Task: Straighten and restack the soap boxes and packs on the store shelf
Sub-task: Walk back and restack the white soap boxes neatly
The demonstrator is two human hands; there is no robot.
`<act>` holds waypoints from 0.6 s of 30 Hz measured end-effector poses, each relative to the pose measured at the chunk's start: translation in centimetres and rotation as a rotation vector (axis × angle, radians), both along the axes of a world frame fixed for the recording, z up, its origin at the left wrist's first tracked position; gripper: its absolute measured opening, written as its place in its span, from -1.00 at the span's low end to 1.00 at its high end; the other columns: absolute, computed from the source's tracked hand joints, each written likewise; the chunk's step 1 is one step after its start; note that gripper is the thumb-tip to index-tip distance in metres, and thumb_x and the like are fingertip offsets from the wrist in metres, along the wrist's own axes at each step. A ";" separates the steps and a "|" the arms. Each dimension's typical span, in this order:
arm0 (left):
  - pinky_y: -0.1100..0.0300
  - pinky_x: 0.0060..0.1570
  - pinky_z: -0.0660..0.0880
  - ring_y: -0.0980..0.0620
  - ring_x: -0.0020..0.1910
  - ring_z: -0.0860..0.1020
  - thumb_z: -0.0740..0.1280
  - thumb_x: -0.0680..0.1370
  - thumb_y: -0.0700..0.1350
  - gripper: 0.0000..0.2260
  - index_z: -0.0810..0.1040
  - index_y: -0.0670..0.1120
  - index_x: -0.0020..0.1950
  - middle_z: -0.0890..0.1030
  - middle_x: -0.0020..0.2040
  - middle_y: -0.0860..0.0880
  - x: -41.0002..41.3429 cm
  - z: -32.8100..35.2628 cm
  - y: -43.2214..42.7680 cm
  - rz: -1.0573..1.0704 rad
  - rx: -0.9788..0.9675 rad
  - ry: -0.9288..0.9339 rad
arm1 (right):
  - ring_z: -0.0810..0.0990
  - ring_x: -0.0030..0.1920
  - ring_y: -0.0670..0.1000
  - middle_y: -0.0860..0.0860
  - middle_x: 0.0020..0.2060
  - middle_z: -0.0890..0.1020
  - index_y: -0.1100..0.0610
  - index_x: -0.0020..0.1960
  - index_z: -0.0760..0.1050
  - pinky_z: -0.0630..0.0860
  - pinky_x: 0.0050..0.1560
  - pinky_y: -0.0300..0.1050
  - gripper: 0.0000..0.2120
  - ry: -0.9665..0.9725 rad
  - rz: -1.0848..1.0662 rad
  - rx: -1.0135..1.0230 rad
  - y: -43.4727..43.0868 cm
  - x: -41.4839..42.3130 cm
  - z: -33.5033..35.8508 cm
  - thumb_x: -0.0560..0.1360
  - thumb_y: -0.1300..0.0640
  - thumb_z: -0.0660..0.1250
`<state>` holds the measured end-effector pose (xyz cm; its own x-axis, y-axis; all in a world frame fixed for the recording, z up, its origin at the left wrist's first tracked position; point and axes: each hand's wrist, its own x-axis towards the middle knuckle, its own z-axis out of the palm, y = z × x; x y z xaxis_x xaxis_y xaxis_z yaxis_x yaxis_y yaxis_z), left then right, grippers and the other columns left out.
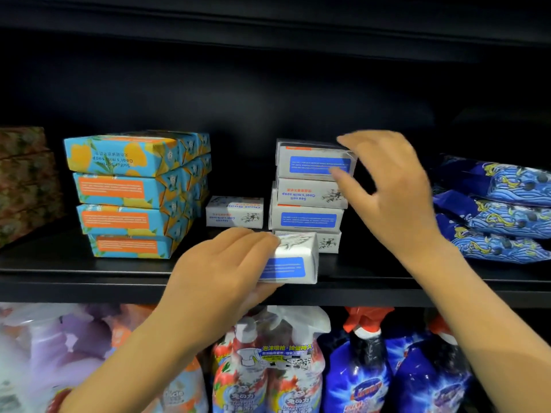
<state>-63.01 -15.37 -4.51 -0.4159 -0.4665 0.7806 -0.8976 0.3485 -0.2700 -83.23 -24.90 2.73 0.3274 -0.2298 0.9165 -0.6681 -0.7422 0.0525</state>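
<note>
A stack of several white goat's milk soap boxes stands mid-shelf, its boxes slightly out of line. My right hand hovers at the stack's right side, fingers spread and loosely bent near the top box, with no clear grip. My left hand grips another white soap box at the shelf's front edge, just in front of the stack's base. A single white box sits alone to the left of the stack. Further left stands a stack of blue and orange soap boxes.
Dark blue patterned packs are piled at the right of the black shelf. Brown patterned boxes stand at the far left. On the shelf below stand spray bottles and blue bottles.
</note>
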 end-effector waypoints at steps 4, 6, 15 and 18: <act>0.10 -0.24 0.60 -0.12 -0.10 0.64 0.38 0.44 0.02 -0.66 0.63 -0.24 0.02 0.67 -0.06 -0.11 -1.7 0.2 -0.9 -0.003 0.037 -0.060 | 0.53 0.02 -0.09 -0.03 -0.03 0.62 0.17 0.04 0.59 0.34 0.09 -0.38 -0.76 -0.075 0.092 0.299 2.1 -3.4 -3.8 0.49 0.03 0.33; 0.09 -0.22 0.60 -0.11 -0.09 0.64 0.44 0.38 0.01 -0.64 0.63 -0.23 0.02 0.67 -0.06 -0.11 -2.6 0.2 -1.3 -0.007 0.057 -0.069 | 0.53 -0.01 -0.19 -0.09 -0.06 0.62 0.13 0.00 0.62 0.33 0.06 -0.47 -0.64 0.009 0.128 0.528 3.0 -4.5 -5.7 0.44 -0.15 0.34; -0.03 -0.15 0.60 -0.14 -0.04 0.63 0.56 0.33 -0.13 -0.67 0.66 -0.22 0.05 0.67 -0.02 -0.12 -4.0 0.1 -2.5 -0.093 0.230 0.140 | 0.26 0.22 -0.38 -0.44 0.16 0.29 -0.10 0.30 0.45 0.01 0.14 -0.68 -0.52 0.170 -0.049 0.635 3.8 -6.4 -10.0 0.39 -0.11 0.40; -0.01 -0.12 0.60 -0.12 -0.06 0.63 0.57 0.32 -0.14 -0.69 0.67 -0.20 0.01 0.68 -0.05 -0.09 -4.0 0.1 -2.5 -0.111 0.245 0.207 | 0.29 0.20 -0.36 -0.35 0.17 0.37 -0.06 0.27 0.50 0.05 0.15 -0.67 -0.54 0.128 -0.057 0.622 3.8 -6.2 -10.2 0.38 -0.04 0.44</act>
